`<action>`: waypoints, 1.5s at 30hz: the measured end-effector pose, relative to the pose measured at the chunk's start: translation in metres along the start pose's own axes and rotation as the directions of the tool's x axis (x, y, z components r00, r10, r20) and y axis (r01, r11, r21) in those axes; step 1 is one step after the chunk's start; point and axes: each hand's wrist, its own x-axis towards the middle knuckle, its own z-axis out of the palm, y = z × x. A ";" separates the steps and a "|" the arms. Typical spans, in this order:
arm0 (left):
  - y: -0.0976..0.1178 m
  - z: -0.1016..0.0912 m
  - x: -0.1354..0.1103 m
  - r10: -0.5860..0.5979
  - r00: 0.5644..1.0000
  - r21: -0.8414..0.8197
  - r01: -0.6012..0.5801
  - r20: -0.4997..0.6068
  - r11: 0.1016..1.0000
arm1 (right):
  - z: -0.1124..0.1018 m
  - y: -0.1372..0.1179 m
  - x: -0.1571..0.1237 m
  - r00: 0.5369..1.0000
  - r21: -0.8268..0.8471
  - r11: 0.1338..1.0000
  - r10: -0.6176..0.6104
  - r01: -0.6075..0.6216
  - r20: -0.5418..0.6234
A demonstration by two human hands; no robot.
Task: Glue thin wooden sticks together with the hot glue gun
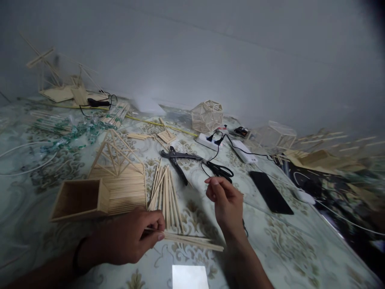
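Left grip (132, 237), head view: pinching thin wooden sticks (192, 241), free ends just past three o'clock; fanned stick pile (167, 200) toward one o'clock. Right grip (225, 200), between two and three o'clock: fingers curled, contents indeterminable.

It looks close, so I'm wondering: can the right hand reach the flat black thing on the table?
Probably yes: the right hand is near the flat black thing, nothing bulky shows between them, and nothing lies on top. Its curled fingers would likely have to open.
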 end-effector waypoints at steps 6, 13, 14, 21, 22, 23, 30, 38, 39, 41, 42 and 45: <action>-0.001 0.000 0.002 0.008 1.000 -0.006 -0.008 -0.014 1.000 | 0.000 0.003 0.000 1.000 0.033 0.999 0.011 -0.010 -0.014; -0.005 0.002 0.002 0.034 0.999 -0.025 -0.034 -0.018 0.999 | 0.002 -0.002 -0.001 1.000 -0.018 1.000 -0.003 0.003 0.017; -0.005 0.002 0.003 0.035 0.999 -0.022 -0.035 -0.018 0.999 | 0.002 -0.004 -0.001 1.000 -0.027 1.000 -0.005 0.006 0.022; -0.009 0.004 0.002 0.053 0.998 -0.012 -0.053 -0.024 0.999 | 0.006 -0.011 -0.003 0.999 -0.069 0.998 0.012 -0.009 0.038; -0.009 0.004 0.002 0.055 0.998 -0.011 -0.055 -0.024 0.998 | 0.006 -0.011 -0.003 0.999 -0.073 0.997 0.017 -0.014 0.040; -0.008 0.004 0.002 0.057 0.998 -0.010 -0.057 -0.024 0.998 | 0.006 -0.011 -0.004 0.999 -0.076 0.997 0.021 -0.018 0.042; -0.004 0.001 0.004 0.054 0.998 0.033 -0.053 -0.022 0.998 | 0.006 -0.009 -0.005 0.998 -0.069 0.997 0.023 -0.019 0.056; -0.007 0.003 0.003 0.049 0.999 0.038 -0.049 -0.003 0.998 | 0.007 -0.009 -0.006 0.998 -0.075 0.997 0.016 -0.011 0.064; -0.007 0.003 0.003 0.049 0.999 0.036 -0.049 -0.002 0.998 | 0.007 -0.010 -0.006 0.998 -0.080 0.997 0.015 -0.010 0.064; -0.006 0.003 0.002 0.046 0.999 0.033 -0.046 0.004 0.998 | 0.008 -0.011 -0.005 0.998 -0.089 0.996 0.017 -0.011 0.063; -0.006 0.003 0.002 0.041 0.999 0.036 -0.041 0.006 0.999 | 0.008 -0.012 -0.005 0.998 -0.093 0.996 0.018 -0.012 0.061; -0.005 0.002 0.001 0.025 1.000 0.064 -0.025 0.007 0.998 | 0.009 -0.013 -0.005 0.998 -0.103 0.995 0.013 -0.007 0.061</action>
